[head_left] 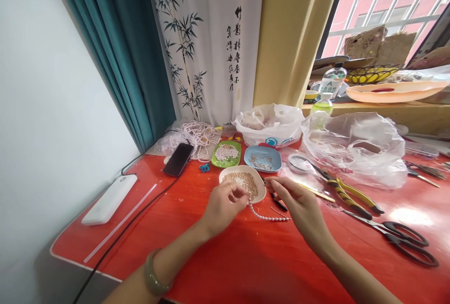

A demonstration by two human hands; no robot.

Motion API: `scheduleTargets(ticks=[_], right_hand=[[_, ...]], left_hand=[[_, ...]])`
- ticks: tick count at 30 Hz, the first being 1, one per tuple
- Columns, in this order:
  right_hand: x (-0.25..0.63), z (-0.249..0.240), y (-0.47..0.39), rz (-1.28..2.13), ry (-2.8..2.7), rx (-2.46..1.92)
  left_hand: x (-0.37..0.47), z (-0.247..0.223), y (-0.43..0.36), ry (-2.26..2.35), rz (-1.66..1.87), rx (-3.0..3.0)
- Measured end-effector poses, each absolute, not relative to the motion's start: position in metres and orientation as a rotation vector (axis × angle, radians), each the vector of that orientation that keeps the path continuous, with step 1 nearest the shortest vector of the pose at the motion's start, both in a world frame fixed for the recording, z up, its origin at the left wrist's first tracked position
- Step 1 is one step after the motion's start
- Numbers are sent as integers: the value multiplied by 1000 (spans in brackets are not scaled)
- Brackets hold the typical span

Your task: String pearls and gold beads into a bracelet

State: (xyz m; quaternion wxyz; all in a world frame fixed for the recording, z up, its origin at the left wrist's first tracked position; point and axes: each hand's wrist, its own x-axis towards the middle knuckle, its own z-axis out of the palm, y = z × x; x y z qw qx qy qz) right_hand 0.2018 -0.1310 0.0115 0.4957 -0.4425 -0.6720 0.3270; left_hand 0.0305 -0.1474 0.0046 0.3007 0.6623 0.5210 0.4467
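My left hand (223,205) is closed in a pinch over the near edge of a cream dish (260,193) of gold beads (246,179). From its fingertips a string of pearly beads (269,218) trails down onto the red table and ends near my right wrist. My right hand (298,198) pinches just right of that dish; a small dark tip shows at its fingers, too small to name. Behind stand a green dish (227,163) with pale pink beads and a blue dish (265,167) with small metallic pieces.
Pliers (346,193), scissors (397,236) and a tape roll (298,163) lie to the right. Plastic bags (355,144) stand behind them. Leftward are a phone (178,159), a white power bank (109,200), a cable (131,224) and bead strands (202,135).
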Motion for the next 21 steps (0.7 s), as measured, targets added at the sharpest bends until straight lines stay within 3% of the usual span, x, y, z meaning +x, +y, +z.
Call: scheduleTargets(ticks=[21], right_hand=[[198, 12, -134, 598, -1987, -989]], left_hand=[[35, 1, -148, 1126, 1127, 1512]])
